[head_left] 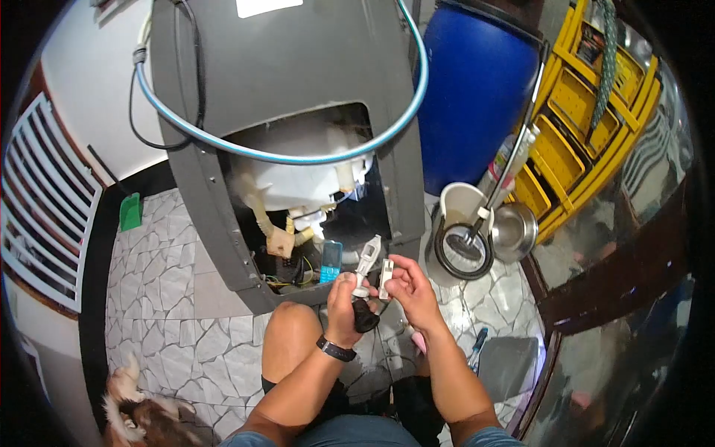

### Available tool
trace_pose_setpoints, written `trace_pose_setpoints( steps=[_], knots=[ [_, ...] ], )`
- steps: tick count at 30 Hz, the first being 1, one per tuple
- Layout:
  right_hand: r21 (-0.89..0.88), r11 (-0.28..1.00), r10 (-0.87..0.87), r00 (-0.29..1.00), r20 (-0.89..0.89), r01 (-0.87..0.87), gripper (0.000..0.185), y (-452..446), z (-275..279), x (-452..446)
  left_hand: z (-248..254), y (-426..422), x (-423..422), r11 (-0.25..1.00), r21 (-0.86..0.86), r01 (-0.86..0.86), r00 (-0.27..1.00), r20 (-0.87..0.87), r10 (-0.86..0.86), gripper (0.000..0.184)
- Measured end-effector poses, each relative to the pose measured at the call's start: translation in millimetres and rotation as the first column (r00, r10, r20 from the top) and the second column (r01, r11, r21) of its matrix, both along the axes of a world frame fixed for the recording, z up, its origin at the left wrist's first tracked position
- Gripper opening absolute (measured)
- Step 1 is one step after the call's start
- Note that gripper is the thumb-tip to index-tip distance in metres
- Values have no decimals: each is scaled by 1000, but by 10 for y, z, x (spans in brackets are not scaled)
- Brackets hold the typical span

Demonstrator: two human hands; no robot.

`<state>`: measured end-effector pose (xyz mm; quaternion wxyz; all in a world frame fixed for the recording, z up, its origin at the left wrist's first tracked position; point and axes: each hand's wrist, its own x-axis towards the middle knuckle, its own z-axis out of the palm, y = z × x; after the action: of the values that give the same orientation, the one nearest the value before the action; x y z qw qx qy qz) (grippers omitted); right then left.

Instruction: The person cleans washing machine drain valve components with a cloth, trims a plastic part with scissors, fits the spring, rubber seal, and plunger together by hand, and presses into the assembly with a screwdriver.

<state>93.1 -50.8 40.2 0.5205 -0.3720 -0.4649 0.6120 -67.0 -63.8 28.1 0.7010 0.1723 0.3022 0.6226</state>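
Note:
My left hand (343,313), with a black wristband at the wrist, is closed round a white plastic part (367,255) that has a black rubber-like lower end (366,316). The white part points up and slightly right. Just to its right, my right hand (414,292) pinches a small white rectangular piece (386,279), held upright. The two pieces are close together; whether they touch is unclear. Behind my left hand a blue keypad phone (330,261) stands at the lower edge of the grey machine's opening. Inside the opening are a white tub (287,186), hoses and wires.
The grey machine (275,67) has a light-blue hose (298,159) looped across it. On the right are a blue barrel (473,89), a bucket (462,197), a metal pot (514,232), yellow folded chairs (558,156) and a screwdriver (478,346). An animal (153,417) lies lower left.

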Motion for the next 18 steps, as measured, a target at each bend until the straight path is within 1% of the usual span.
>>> trace_pose_setpoints(
  steps=[2, 4, 6, 7, 8, 10, 12, 13, 14, 16, 17, 18],
  knots=[
    [-24, 1000, -6, 1000, 4, 6, 57, -90, -49, 92, -78, -55, -10, 999, -50, 8, 993, -121, -14, 28],
    [-83, 996, -30, 999, -13, 29, 55, -169, -132, 305, -112, -78, 18, 997, -59, 40, 986, -160, -49, 26],
    [-161, 974, -165, 986, -21, 159, 51, -198, -436, 674, -189, -75, 69, 996, -27, 80, 979, -186, -83, 26],
    [-174, 963, -225, 969, -103, 205, 47, -196, -699, 917, -238, -98, 100, 994, -51, 99, 977, -187, -107, 26],
    [-245, 913, -343, 939, -28, 326, 44, -208, -854, 1114, -268, -89, 122, 992, -55, 118, 973, -194, -126, 26],
    [-341, 832, -434, 896, 91, 438, 42, -319, -1137, 1406, -308, -95, 190, 988, -55, 145, 966, -208, -153, 25],
    [-472, 800, -402, 915, 38, 371, 41, -490, -1279, 1424, -339, -114, 269, 967, -139, 215, 957, -167, -236, 26],
    [-504, 815, -359, 932, -50, 287, 41, -559, -1042, 1248, -397, -111, 311, 955, -163, 247, 950, -154, -272, 26],
    [-460, 843, -405, 891, -206, 277, 42, -592, -914, 995, -379, -120, 376, 948, -183, 261, 946, -149, -289, 26],
    [-341, 892, -377, 904, -202, 296, 46, -627, -584, 695, -449, -123, 470, 937, -163, 309, 939, -106, -328, 24],
    [-342, 889, -387, 898, -209, 303, 46, -587, -590, 585, -475, -133, 506, 934, -164, 318, 934, -113, -338, 24],
    [-291, 888, -417, 889, -188, 355, 48, -540, -606, 495, -488, -133, 540, 929, -148, 339, 930, -96, -355, 23]
  ],
)
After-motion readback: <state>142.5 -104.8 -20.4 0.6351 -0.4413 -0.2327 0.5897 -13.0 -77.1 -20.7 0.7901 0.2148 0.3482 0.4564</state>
